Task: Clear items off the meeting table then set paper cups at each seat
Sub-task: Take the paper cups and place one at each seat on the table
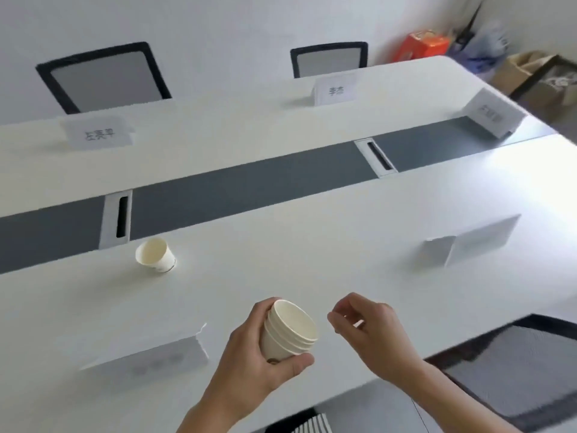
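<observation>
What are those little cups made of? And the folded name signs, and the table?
The stack of cups in the left hand looks like thin matte paper: cream walls, rolled rims nesting together. The single cup on the table matches. The name signs seem to be folded white paper or card, with a crease on top. The table looks like smooth white laminate, slightly shiny where light reflects; I can't be sure.

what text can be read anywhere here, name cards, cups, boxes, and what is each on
"李杰": far name card, in front of the right-hand chair.
Far left name card: three printed characters, too blurred to read surely.
Name card at the table's right end: print seen at an angle, unreadable.
Near name card: faint smeared print, unreadable.
Stack of paper cups in the left hand: small dark mark, illegible.
Orange box: printing blurred.
</observation>
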Available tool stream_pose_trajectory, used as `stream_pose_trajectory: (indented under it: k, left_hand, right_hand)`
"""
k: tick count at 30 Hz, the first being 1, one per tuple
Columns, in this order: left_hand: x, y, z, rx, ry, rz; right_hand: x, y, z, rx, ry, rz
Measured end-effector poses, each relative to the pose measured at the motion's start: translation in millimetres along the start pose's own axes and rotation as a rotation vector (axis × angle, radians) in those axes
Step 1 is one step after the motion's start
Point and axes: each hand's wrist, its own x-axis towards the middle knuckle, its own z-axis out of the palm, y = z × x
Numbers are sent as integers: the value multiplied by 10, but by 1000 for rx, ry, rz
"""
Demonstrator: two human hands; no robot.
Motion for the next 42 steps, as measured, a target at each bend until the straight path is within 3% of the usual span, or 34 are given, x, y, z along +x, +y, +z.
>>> stream_pose_trajectory:
  k: [14, 20, 24, 36, 42]
  left_hand:
    - [-1143, 432, 2240, 252, -580, 336]
    - [-1420, 893, 3371, 364, -956, 460]
    - [-1457, 1172, 4190, 416, -1114, 537]
    - [-1111, 2266, 6388, 461, -1248, 745]
    - [-909, 2628, 7297, 499, -1232, 727]
  right_hand:
    - [-3420, 1623, -749, 320, 651, 498]
    - [-4138, 1977, -1102, 522, 820, 588]
    - [-4323, 2308, -1469, 604, 866, 581]
    - [-4540, 3593, -3384, 783, 926, 619]
    - [-4826, 4291, -4222, 869, 1085, 635]
